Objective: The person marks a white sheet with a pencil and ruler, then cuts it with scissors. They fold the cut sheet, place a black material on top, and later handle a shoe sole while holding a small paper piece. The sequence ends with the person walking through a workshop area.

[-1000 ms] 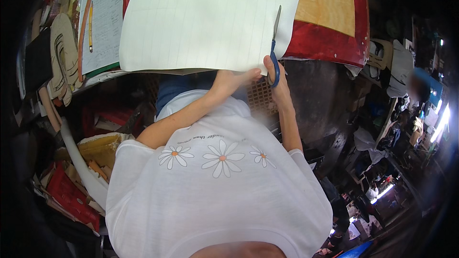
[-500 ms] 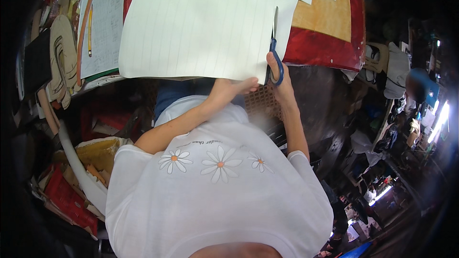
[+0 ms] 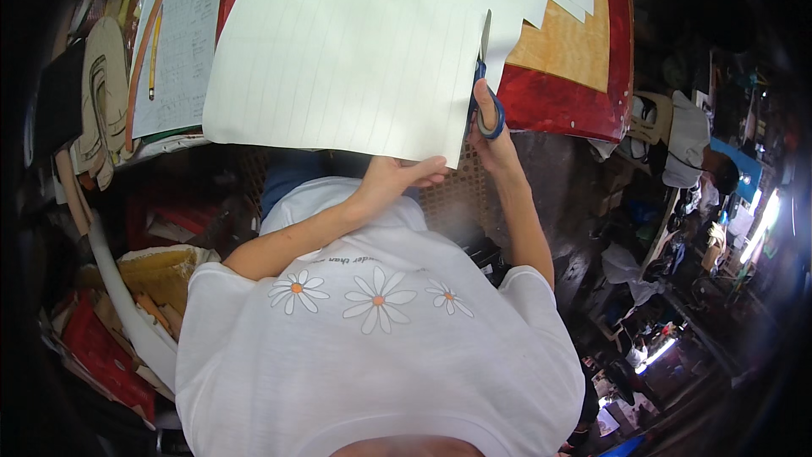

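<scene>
A large white sheet point(image 3: 355, 42) with faint ruled lines lies over a red and orange table point(image 3: 575, 76). My left hand point(image 3: 397, 178) grips the sheet's near edge from below, thumb on top. My right hand point(image 3: 491, 131) is shut on blue-handled scissors point(image 3: 484, 76), whose blades point away from me and stand in a cut running up the sheet's right part. The sheet's far right edge is cut in steps. My white shirt with daisy prints fills the lower middle.
A ruled paper with a pencil and an orange strip point(image 3: 173, 42) lies at the table's left. Cardboard shapes point(image 3: 101, 101) and red boxes point(image 3: 101, 347) crowd the left floor. A white cap on a chair point(image 3: 685, 144) and clutter stand to the right.
The scissors have advanced farther up the sheet, lengthening the cut. My left hand has shifted right along the near edge, and the sheet has slid toward me.
</scene>
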A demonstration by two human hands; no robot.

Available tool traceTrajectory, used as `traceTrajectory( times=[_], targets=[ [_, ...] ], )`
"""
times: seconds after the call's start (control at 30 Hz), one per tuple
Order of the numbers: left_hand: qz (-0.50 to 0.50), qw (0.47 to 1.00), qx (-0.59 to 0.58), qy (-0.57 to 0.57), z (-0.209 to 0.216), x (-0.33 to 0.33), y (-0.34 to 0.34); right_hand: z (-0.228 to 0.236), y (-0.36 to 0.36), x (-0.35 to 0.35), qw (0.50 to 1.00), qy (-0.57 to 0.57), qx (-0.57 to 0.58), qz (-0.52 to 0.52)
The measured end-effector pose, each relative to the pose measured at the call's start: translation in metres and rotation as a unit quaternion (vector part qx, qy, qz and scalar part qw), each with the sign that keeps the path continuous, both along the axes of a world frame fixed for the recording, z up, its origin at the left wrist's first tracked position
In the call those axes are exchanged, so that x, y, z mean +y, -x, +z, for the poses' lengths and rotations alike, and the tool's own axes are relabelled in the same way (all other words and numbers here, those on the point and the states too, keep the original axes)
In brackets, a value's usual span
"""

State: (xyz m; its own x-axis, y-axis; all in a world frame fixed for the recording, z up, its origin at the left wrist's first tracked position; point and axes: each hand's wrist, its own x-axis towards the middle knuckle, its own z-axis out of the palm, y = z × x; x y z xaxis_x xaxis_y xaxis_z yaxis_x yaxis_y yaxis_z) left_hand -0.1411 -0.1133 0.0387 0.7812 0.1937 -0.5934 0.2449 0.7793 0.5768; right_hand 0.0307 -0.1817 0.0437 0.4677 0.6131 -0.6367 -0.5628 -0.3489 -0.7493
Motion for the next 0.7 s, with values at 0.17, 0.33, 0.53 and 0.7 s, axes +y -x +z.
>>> traceTrajectory(
  times=[0.17,0.33,0.53,0.7],
  targets=[
    [-0.001,1.000,0.004,0.002,-0.001,0.001,0.001,-0.003,-0.006,-0.004,0.994,0.073,-0.065,0.057],
    [-0.003,0.999,0.020,0.048,-0.003,0.004,0.004,0.001,-0.025,-0.019,0.996,0.034,-0.008,0.085],
    [-0.042,0.995,0.053,0.078,-0.004,0.001,0.008,0.019,-0.108,-0.006,0.957,0.001,0.041,0.287],
    [-0.039,0.994,0.056,0.080,-0.006,-0.003,0.010,0.024,-0.171,0.021,0.889,0.072,-0.043,0.450]
  ],
)
